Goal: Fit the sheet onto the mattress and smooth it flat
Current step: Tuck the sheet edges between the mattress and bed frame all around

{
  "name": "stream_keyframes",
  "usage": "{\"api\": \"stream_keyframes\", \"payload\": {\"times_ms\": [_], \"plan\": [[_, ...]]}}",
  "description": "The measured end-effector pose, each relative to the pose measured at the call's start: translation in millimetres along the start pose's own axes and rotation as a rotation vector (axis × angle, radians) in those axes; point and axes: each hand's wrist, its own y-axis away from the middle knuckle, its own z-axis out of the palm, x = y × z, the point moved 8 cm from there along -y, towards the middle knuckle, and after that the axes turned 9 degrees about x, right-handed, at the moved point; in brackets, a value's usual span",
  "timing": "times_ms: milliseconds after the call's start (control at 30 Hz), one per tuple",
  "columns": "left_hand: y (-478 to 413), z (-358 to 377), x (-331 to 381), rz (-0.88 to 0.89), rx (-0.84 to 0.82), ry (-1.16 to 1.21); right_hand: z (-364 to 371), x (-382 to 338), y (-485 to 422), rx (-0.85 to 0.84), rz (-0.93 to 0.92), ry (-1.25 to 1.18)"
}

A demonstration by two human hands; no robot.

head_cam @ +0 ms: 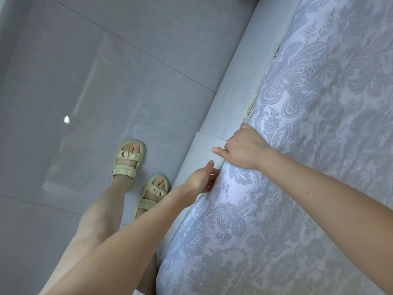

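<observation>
Sheet spread over bed top, mattress hidden beneath. Pattern lies mostly flat, soft ripples near side edge. My right hand at side edge, fingers curled round sheet hem, thumb out. My left hand just beside it, fingers straight, tips slid under overhang against bed frame. Judgement: spreading done, tucking of this side under way. Pale ragged strip further along edge suggests untucked stretch left, then final smoothing.

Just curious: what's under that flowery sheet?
Only a thin pale strip, likely the mattress, peeks out beside the sheet; the rest is covered. Fingertips of the left hand are hidden under the sheet's edge.
</observation>
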Motion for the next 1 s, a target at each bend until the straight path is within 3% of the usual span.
{"api": "stream_keyframes", "payload": {"times_ms": [133, 200, 367, 467, 667, 867, 1000], "plan": [[-5, 31, -14, -0.013, -0.07, 0.0, -16, 2, 27, 0.528, -0.028, -0.004], [-9, 40, -14, -0.018, -0.078, -0.03, -11, 7, 44, 0.625, -0.016, -0.036], [-20, 33, -21, -0.112, -0.048, -0.111, 5, -1, 39, 0.629, -0.071, -0.059], [-9, 18, -8, -0.062, -0.058, -0.154, 3, -7, 20, 0.637, -0.097, -0.082], [15, -53, -24, 0.117, 0.255, -0.096, -1, -10, 9, 0.652, -0.123, -0.073], [26, -61, -79, 0.109, 0.296, -0.287, -5, -10, 18, 0.674, -0.066, -0.113], [37, -56, -110, 0.065, 0.257, -0.326, -2, -43, 48, 0.682, -0.143, -0.203]]}}
